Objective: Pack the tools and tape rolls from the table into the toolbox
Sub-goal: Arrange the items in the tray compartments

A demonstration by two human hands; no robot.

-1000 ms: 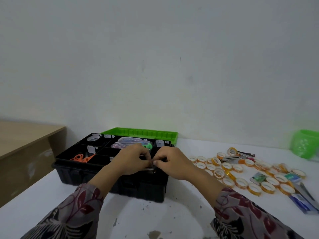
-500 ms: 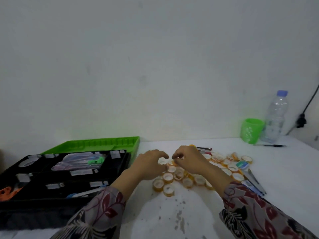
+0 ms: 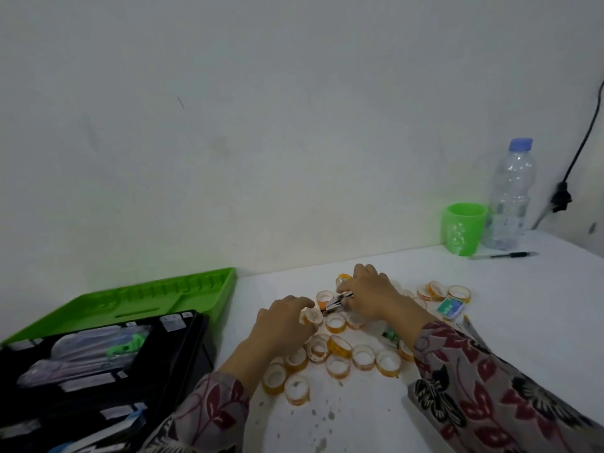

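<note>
A white table point(image 3: 510, 328) stands by a white wall. The black toolbox point(image 3: 204, 338) sits open at the table's left edge. Many tape rolls point(image 3: 340, 346) lie in the middle of the tabletop. The left hand point(image 3: 284, 322) curls its fingers round one tape roll point(image 3: 311, 317) there. The right hand point(image 3: 372, 295) pinches a small metal tool point(image 3: 333, 304) just beside it. A green cup point(image 3: 464, 228) and a bottle point(image 3: 510, 197) stand in the far right corner.

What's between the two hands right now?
Head view: a small metal tool, pinched by the right hand, and a tape roll behind it, near the left hand.
</note>
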